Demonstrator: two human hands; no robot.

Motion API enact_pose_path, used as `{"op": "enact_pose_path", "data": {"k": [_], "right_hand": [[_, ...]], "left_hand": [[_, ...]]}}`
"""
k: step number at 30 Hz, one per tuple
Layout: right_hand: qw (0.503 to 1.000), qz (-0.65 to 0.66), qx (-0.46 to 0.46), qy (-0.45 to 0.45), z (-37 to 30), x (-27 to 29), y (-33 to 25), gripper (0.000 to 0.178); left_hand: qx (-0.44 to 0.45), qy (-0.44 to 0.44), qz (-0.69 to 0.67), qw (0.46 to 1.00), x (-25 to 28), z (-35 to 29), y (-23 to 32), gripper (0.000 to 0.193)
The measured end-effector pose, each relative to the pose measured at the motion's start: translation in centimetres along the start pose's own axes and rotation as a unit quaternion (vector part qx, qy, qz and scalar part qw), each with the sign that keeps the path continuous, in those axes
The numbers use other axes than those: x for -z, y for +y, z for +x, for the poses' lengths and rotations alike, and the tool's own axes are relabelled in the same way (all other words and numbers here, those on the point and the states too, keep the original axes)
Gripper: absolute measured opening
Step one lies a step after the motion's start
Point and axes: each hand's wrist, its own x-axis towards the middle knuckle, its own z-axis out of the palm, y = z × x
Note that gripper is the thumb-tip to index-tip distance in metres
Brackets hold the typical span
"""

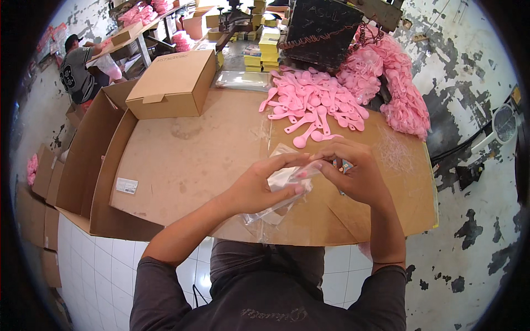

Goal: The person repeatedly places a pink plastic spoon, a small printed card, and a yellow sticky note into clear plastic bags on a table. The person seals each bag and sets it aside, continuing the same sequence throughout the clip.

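Observation:
Over the cardboard-covered table, both hands are at a small clear plastic bag with something pink inside, perhaps a spoon. My left hand has the bag between its thumb and fingers. At the bag's upper edge, my right hand pinches the film with thumb and fingertips. A small blue, printed piece shows in part by the right palm. Under the hands lie more clear plastic bags. Just beyond them spreads a heap of pink plastic spoons.
A closed cardboard box stands at the back left, beside a long open carton. Behind the spoons are a black metal box, yellow card stacks and bagged pink pieces. A co-worker sits far left.

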Motion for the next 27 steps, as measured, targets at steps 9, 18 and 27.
{"op": "enact_pose_path", "data": {"k": [9, 18, 27], "right_hand": [[0.972, -0.124, 0.139, 0.147, 0.6, -3.0, 0.4, 0.022], [0.909, -0.345, 0.216, 0.092, 1.1, -5.6, 0.9, 0.025], [0.988, 0.127, -0.081, -0.032, -0.5, 1.5, 2.9, 0.012]], "left_hand": [[0.074, 0.079, -0.151, 0.983, 0.0, 0.0, -0.5, 0.031], [0.063, 0.037, 0.139, 0.988, 0.4, -0.2, -0.3, 0.035], [0.093, 0.051, -0.046, 0.993, 1.3, -0.3, -1.4, 0.041]]}}
